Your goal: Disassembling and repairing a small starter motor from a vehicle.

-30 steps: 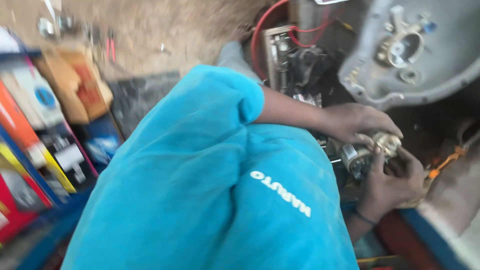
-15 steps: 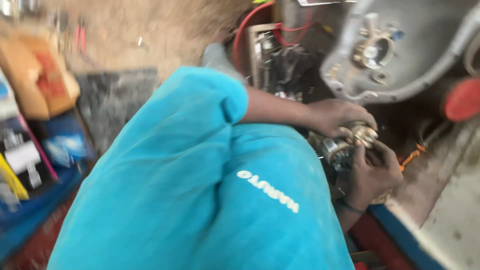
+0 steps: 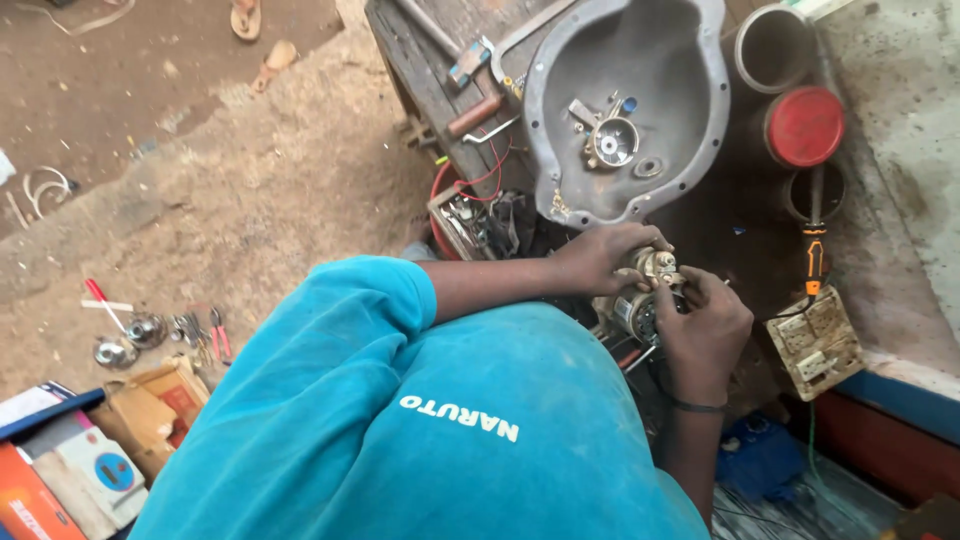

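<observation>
A small round metal motor part (image 3: 636,312) with a brass-coloured end sits between both my hands, above my teal shirt (image 3: 420,420). My left hand (image 3: 600,258) reaches in from the teal sleeve and grips the part's upper end. My right hand (image 3: 705,330), with a dark band on the wrist, closes over the part's lower right side. Its fingers hide much of the part.
A large grey metal housing (image 3: 560,130) lies open just beyond my hands, beside red wires and a small frame (image 3: 470,215). A red lid (image 3: 805,125), an orange-handled tool (image 3: 815,255) and a switch plate (image 3: 815,345) lie right. Pliers and tools (image 3: 205,335) and boxes (image 3: 150,410) lie left.
The view has steadied and taken in more of the ground and the housing. Both hands have stayed on the metal part, shifting their grip only slightly.
</observation>
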